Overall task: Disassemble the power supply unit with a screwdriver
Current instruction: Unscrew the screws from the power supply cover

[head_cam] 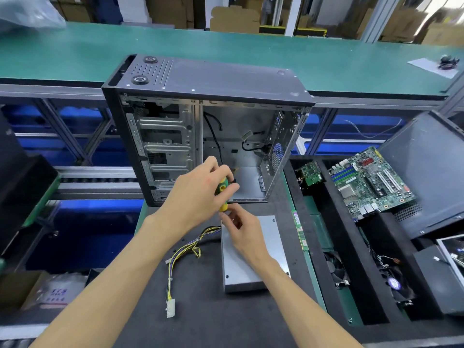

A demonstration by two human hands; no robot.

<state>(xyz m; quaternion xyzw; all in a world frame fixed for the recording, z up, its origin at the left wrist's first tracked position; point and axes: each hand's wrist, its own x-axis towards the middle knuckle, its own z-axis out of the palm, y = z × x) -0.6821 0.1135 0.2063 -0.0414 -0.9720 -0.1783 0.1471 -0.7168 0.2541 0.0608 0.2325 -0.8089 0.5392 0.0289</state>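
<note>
- Working at the far-left corner of the power supply unit, judged to be an early screw of its lid; the tip is hidden, so contact cannot be confirmed.
- Left hand wraps the green-yellow screwdriver handle; right hand pinches low by the shaft with curled fingers.
- Next move likely needs the tip seated, then downward pressure while turning.
- Unit lies flat at 6 o'clock of the computer case, long axis running 12 to 6, cable bundle leaving toward 9.
</note>
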